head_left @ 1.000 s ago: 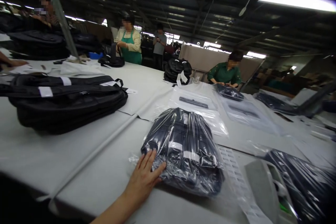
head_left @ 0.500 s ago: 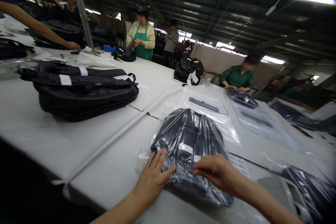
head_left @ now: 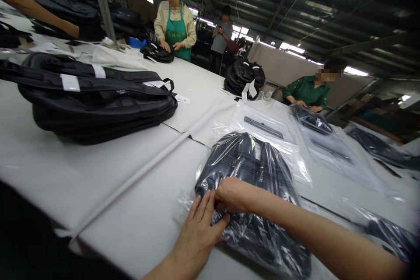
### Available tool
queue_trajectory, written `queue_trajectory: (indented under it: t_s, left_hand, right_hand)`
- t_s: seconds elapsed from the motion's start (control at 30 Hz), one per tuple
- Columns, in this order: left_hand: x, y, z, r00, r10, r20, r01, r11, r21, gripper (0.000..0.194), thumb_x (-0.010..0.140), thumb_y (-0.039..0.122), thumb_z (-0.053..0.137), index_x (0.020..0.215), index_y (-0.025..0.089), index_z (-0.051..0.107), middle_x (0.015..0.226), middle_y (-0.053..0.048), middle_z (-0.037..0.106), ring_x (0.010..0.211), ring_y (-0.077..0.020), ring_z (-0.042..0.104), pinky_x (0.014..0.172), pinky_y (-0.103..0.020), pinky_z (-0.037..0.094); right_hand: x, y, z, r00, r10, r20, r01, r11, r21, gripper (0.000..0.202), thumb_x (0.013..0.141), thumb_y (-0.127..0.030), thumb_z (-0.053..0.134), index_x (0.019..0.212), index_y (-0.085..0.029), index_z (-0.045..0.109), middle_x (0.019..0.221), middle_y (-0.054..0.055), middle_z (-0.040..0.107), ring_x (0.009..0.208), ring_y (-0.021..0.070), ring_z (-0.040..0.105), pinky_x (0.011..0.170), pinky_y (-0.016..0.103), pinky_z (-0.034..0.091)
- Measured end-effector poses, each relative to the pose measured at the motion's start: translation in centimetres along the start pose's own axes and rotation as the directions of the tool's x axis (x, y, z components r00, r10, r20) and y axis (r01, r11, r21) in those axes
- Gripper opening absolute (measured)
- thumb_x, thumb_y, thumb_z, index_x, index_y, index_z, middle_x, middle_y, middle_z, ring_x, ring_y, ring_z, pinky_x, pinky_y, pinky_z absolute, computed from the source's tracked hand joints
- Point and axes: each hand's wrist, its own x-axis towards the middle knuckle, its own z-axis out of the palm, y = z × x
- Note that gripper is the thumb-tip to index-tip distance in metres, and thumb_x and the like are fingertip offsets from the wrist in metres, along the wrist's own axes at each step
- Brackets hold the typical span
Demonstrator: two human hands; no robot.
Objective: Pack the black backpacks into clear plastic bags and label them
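In front of me a dark backpack (head_left: 244, 157) lies on the table, wrapped in a clear plastic bag (head_left: 274, 245). My left hand (head_left: 198, 232) rests flat on the bag's near left part, fingers stretched and thumb apart. Just beyond it, my right hand (head_left: 234, 196) is closed and presses down at the left fingertips. The right fingertips are hidden, so what they hold, if anything, does not show. My right forearm crosses over the wrapped backpack.
A black backpack (head_left: 98, 100) with white-wrapped straps lies at left on the white table (head_left: 144, 201). Flat clear bags (head_left: 262, 127) lie beyond my work. Another wrapped bag (head_left: 390, 232) sits at right. Co-workers stand around the table, one in a green apron (head_left: 176, 30), another in green (head_left: 306, 89).
My right hand has moved left across the wrapped backpack to the left fingertips. The left hand stays flat on the plastic. The view has shifted somewhat.
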Motion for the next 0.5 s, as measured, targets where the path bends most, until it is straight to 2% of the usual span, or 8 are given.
queue_trajectory:
  t_s: [0.1, 0.17, 0.2, 0.27, 0.37, 0.4, 0.5]
  left_hand:
    - [-0.1, 0.0, -0.1, 1.000, 0.004, 0.000, -0.004, 1.000, 0.006, 0.041, 0.084, 0.041, 0.057, 0.123, 0.033, 0.051, 0.147, -0.016, 0.026, 0.134, -0.0316, 0.026, 0.101, -0.050, 0.036]
    - [0.0, 0.0, -0.2, 1.000, 0.014, 0.005, -0.014, 1.000, 0.021, 0.042, 0.084, 0.040, 0.058, 0.124, 0.033, 0.049, 0.146, -0.016, 0.028, 0.134, -0.0313, 0.026, 0.100, -0.050, 0.037]
    - [0.0, 0.0, -0.2, 1.000, 0.019, 0.000, -0.019, 0.999, 0.026, 0.042, 0.084, 0.039, 0.058, 0.124, 0.033, 0.049, 0.146, -0.016, 0.028, 0.133, -0.0314, 0.027, 0.099, -0.050, 0.038]
    - [0.2, 0.0, -0.1, 1.000, 0.015, -0.010, -0.015, 0.999, 0.030, 0.042, 0.083, 0.040, 0.059, 0.124, 0.033, 0.049, 0.147, -0.016, 0.026, 0.133, -0.0322, 0.027, 0.098, -0.051, 0.039]
    - [0.2, 0.1, 0.3, 0.999, 0.010, -0.038, -0.009, 0.999, 0.031, 0.042, 0.083, 0.041, 0.059, 0.123, 0.035, 0.050, 0.149, -0.016, 0.018, 0.132, -0.0337, 0.028, 0.096, -0.051, 0.041]
    - [0.1, 0.1, 0.5, 0.998, 0.013, -0.055, -0.011, 0.999, 0.030, 0.043, 0.082, 0.041, 0.060, 0.123, 0.035, 0.050, 0.150, -0.016, 0.016, 0.132, -0.0346, 0.029, 0.096, -0.052, 0.041]
    - [-0.5, -0.9, 0.9, 0.990, 0.065, -0.124, -0.064, 0.998, 0.013, 0.046, 0.082, 0.034, 0.060, 0.126, 0.030, 0.048, 0.151, -0.015, 0.015, 0.131, -0.0359, 0.030, 0.098, -0.050, 0.039]
  right_hand:
    - [1.0, 1.7, 0.7, 0.994, 0.109, -0.027, -0.109, 0.994, -0.010, 0.035, 0.068, -0.050, 0.068, 0.065, -0.016, 0.071, 0.059, 0.010, 0.066, 0.056, 0.0207, 0.060, 0.050, 0.026, 0.035]
    - [1.1, 3.4, 1.1, 0.985, 0.169, -0.041, -0.167, 0.985, 0.052, 0.045, 0.062, -0.061, 0.068, 0.062, -0.016, 0.069, 0.056, 0.009, 0.064, 0.055, 0.0211, 0.059, 0.048, 0.026, 0.033]
    - [0.9, 4.1, 1.3, 0.977, 0.207, -0.060, -0.201, 0.975, 0.093, 0.047, 0.062, -0.064, 0.066, 0.061, -0.017, 0.068, 0.054, 0.007, 0.063, 0.054, 0.0208, 0.059, 0.047, 0.026, 0.032]
    - [-0.3, 4.7, 1.4, 0.944, 0.293, -0.153, -0.265, 0.948, 0.178, 0.045, 0.071, -0.062, 0.061, 0.063, -0.018, 0.066, 0.056, 0.005, 0.062, 0.057, 0.0192, 0.059, 0.050, 0.025, 0.033]
    - [-3.0, 2.7, 1.7, 0.845, 0.398, -0.357, -0.293, 0.903, 0.314, 0.037, 0.088, -0.048, 0.047, 0.073, -0.019, 0.063, 0.069, 0.004, 0.063, 0.067, 0.0158, 0.058, 0.059, 0.025, 0.037]
    - [-3.8, 1.3, 2.0, 0.832, 0.394, -0.390, -0.256, 0.897, 0.361, 0.032, 0.090, -0.043, 0.046, 0.077, -0.019, 0.062, 0.074, 0.003, 0.063, 0.069, 0.0145, 0.057, 0.062, 0.024, 0.037]
    - [-4.4, -2.9, 4.2, 0.846, 0.367, -0.388, -0.182, 0.881, 0.436, 0.023, 0.090, -0.037, 0.045, 0.081, -0.020, 0.059, 0.081, 0.002, 0.059, 0.075, 0.0139, 0.054, 0.067, 0.024, 0.038]
